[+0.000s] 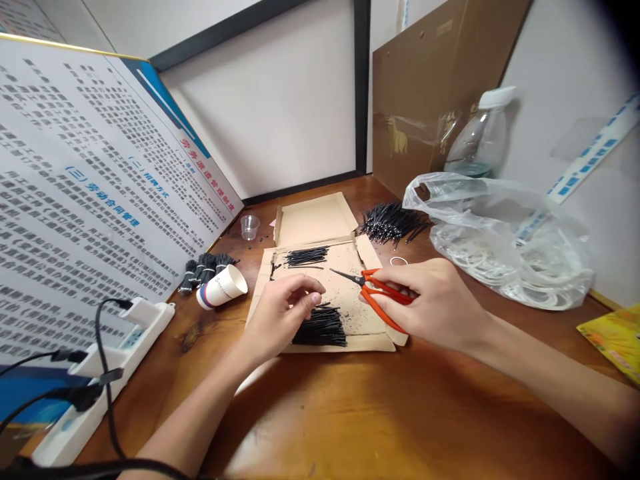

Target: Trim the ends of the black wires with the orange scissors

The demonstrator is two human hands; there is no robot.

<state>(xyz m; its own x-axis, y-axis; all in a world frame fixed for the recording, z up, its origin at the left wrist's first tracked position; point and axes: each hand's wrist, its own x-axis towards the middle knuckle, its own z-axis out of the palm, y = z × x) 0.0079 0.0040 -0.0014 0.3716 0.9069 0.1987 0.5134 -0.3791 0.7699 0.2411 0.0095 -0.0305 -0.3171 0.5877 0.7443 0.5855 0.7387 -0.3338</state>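
Note:
My right hand (435,300) is wrapped around the handles of a pair of red-handled scissors (383,311). Their slim dark blades point left over a flattened cardboard box (345,260). Just left of the blade tips, my left hand (285,313) is closed with thumb and index finger almost together; whatever they pinch, if anything, is too small to make out. Beneath that hand lies a pile of short black wire pieces (323,327), partly covered by my fingers. A second, smaller pile of black wire pieces (306,256) lies farther back on the cardboard. Small black bits are scattered between the piles.
A heap of black wires (393,223) lies behind the cardboard at right, near a clear plastic bag (505,247) of white rings and a bottle (480,137). At left are a tipped paper cup (223,287), black bundles (203,272), a small clear cup (249,227) and a power strip (115,373).

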